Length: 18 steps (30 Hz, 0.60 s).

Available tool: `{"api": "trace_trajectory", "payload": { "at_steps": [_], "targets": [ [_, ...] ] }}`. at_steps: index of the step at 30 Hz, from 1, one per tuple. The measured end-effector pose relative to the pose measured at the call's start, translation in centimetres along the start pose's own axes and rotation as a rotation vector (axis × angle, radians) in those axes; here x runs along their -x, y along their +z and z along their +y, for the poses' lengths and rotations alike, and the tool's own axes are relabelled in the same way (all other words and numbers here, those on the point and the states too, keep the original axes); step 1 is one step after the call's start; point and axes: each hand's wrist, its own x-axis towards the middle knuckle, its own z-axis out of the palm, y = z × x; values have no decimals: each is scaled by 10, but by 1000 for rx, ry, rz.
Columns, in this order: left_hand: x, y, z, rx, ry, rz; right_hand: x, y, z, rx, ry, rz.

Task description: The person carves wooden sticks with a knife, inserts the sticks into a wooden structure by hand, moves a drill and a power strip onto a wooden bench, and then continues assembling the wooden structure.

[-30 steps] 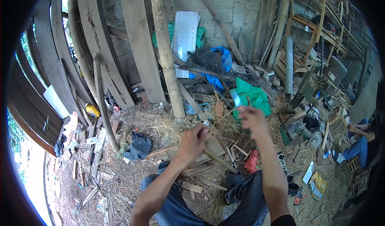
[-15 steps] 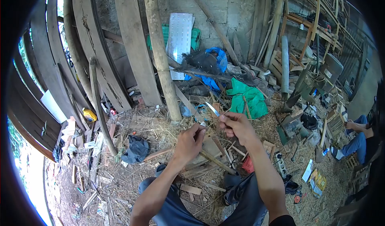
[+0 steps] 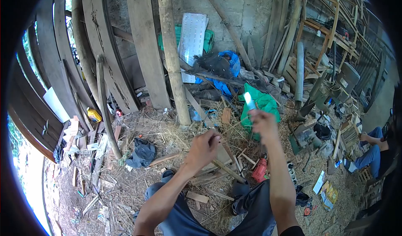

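My right hand [image 3: 264,125] is closed around a knife [image 3: 249,101], whose bright blade points up in front of the green plastic sheet [image 3: 261,104]. To its left, my left hand [image 3: 204,147] is raised with the fingers pinched together; what they hold is too small to make out. The two hands are apart. Below and between them a wooden stick [image 3: 228,170] slants down toward my shoes. A red power tool [image 3: 260,170] lies on the ground by my right forearm.
A bamboo post [image 3: 174,68] stands ahead. A black plastic bag [image 3: 142,153] and wood scraps lie on the straw-covered ground at left. A seated person [image 3: 370,152] is at the far right, near a yellow packet [image 3: 329,195]. A power strip [image 3: 292,173] lies beside my right forearm.
The knife in my right hand was beside my left hand half a second ago; it has moved up and right, away from it. My left hand has stayed nearly in place. The view has shifted slightly.
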Motion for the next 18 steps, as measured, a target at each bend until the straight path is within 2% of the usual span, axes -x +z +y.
{"api": "trace_trajectory", "payload": {
  "at_steps": [2, 3, 5, 7, 8, 10, 14, 18],
  "targets": [
    [6, -10, -7, -10, -32, 10, -14, -41, -3, 44, -235, 320],
    [5, -15, -8, 12, -62, 42, -10, -35, -4, 41, -243, 317],
    [-2, -14, -7, 44, -85, 81, 6, -16, -9, 79, -145, 254],
    [-6, -2, -11, -8, -26, 108, 17, 13, -11, 57, -44, 59],
    [-7, 3, -13, -9, -25, 100, 16, 22, -4, 51, -42, 65],
    [-6, 6, -15, 56, -45, 123, 14, 39, 8, 99, -212, -97],
    [-6, 4, -14, 73, -90, 89, 31, 53, -12, 23, -106, -102],
    [-6, 5, -10, 42, -113, 87, 38, 56, -7, 69, 47, -259]
  ]
}}
